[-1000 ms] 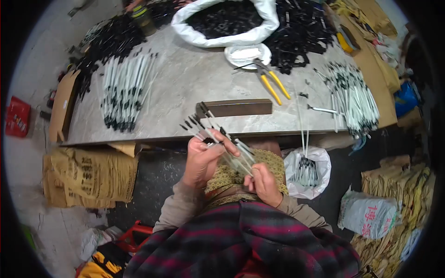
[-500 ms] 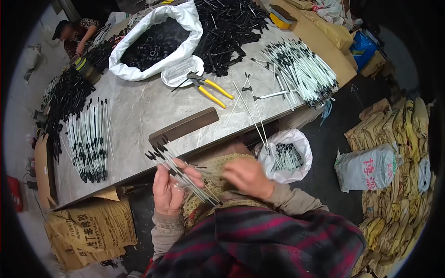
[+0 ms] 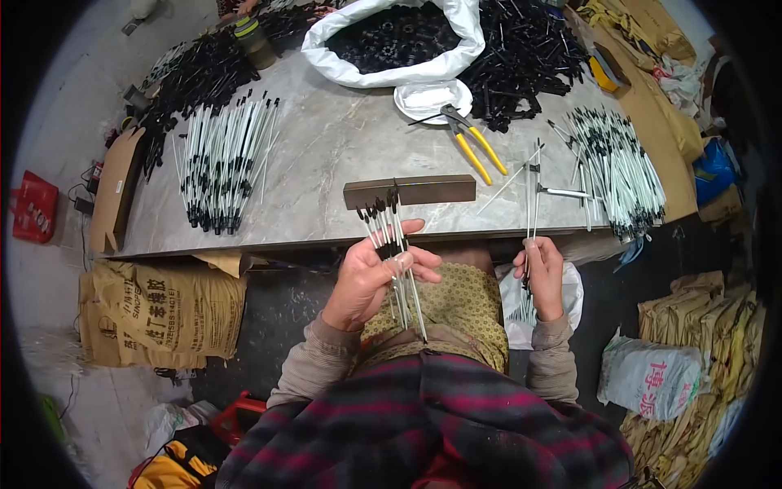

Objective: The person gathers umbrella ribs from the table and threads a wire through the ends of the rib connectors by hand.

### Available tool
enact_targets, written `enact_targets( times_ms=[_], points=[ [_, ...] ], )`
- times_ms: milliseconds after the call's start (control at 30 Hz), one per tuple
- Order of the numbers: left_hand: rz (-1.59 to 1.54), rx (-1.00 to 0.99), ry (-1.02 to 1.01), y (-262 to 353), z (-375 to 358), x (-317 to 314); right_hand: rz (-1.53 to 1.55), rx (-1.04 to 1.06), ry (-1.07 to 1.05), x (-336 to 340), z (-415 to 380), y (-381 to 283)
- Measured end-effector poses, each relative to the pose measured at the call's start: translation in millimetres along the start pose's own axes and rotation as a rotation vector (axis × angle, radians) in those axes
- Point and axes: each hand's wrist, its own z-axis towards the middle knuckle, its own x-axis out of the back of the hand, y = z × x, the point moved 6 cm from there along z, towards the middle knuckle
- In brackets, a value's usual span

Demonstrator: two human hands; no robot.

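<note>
My left hand (image 3: 371, 277) is closed around a small bunch of thin white rods (image 3: 383, 236) with black end pieces, held upright over my lap. My right hand (image 3: 544, 273) pinches the lower end of a pair of thin white rods (image 3: 532, 210) with black fittings, which stretch up over the table's front edge. Beside that pair, a short white rod with a black fitting (image 3: 566, 193) lies on the table. Between my hands and the pliers is a dark brown bar (image 3: 432, 190), just beyond the left hand's bunch.
Piles of white rods lie at left (image 3: 220, 163) and right (image 3: 615, 167). A white sack (image 3: 350, 77) of black parts, loose black pieces (image 3: 521, 57) and yellow-handled pliers (image 3: 476, 143) occupy the grey table (image 3: 318, 147). Below the right hand stands an open white bag (image 3: 566, 301).
My right hand has moved away from my left hand to the right and now grips the rod pair at the table edge. The camera view has shifted; the left hand still holds its bunch.
</note>
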Motion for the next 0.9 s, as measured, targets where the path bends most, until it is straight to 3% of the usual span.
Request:
enact_targets(
  times_ms=[200,567,900],
  points=[
    [0.007,-0.048,0.039,-10,5,15,0.290,0.034,0.097,-7,-12,-9],
    [-0.054,-0.165,0.179,-12,11,19,-0.032,0.170,-0.352,-69,-71,-25],
    [-0.061,-0.158,0.158,-12,9,18,-0.065,0.108,-0.429,-94,-86,-1]
  ],
)
